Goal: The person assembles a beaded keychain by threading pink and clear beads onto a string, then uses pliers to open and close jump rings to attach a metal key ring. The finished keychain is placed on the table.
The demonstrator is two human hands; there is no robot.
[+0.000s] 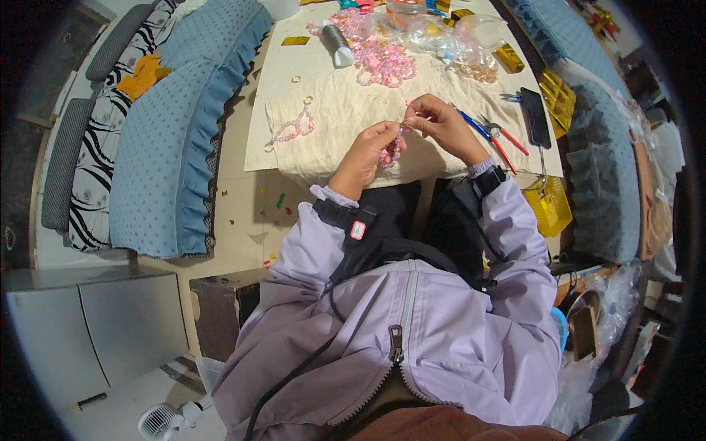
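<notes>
Near the table's front edge, my left hand (372, 153) pinches a strand of pink and lilac beads (392, 156), which hangs below its fingers. My right hand (443, 126) meets it at the strand's upper end, thumb and forefinger pressed together there. What lies between the right fingertips is too small to make out. To the left, another beaded strand (296, 126) with gold rings at its ends lies on the cream cloth (338, 106). Pliers with red handles (502, 153) and blue-handled pliers (474, 125) rest just right of my right hand.
Toward the back are a heap of pink bead strands (386, 62), a grey thread spool (337, 45) and clear plastic bags (471, 44). A dark phone (535, 117) lies at the right edge, above a yellow basket (550, 206). Blue-covered sofas (173, 140) flank the table.
</notes>
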